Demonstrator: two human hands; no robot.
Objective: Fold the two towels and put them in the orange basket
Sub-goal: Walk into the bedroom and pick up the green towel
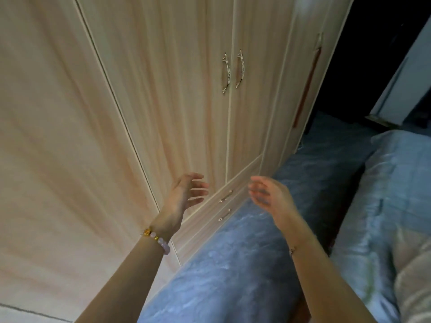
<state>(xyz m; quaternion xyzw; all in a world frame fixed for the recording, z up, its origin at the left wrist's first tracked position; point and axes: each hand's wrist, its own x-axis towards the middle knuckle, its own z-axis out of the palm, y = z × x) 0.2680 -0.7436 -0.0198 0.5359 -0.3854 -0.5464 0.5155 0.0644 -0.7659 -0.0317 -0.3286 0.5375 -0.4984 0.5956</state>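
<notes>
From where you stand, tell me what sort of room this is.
Probably a bedroom: a tall wooden wardrobe with handled doors, a blue-covered bed beside it, pale blue bedding at right.

I see a wardrobe (163, 89) in a pale wood-grain finish, smooth and matt, with shiny metal handles (226, 73). The bed cover (233, 264) is blue cloth, faintly glossy and crinkled. The bracelet (157, 238) has polished beads.

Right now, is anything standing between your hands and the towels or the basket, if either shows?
Neither towels nor basket shows. The left hand and right hand hang open and empty before the wardrobe, whose doors are closed; if the towels are inside, those doors block them.
</notes>
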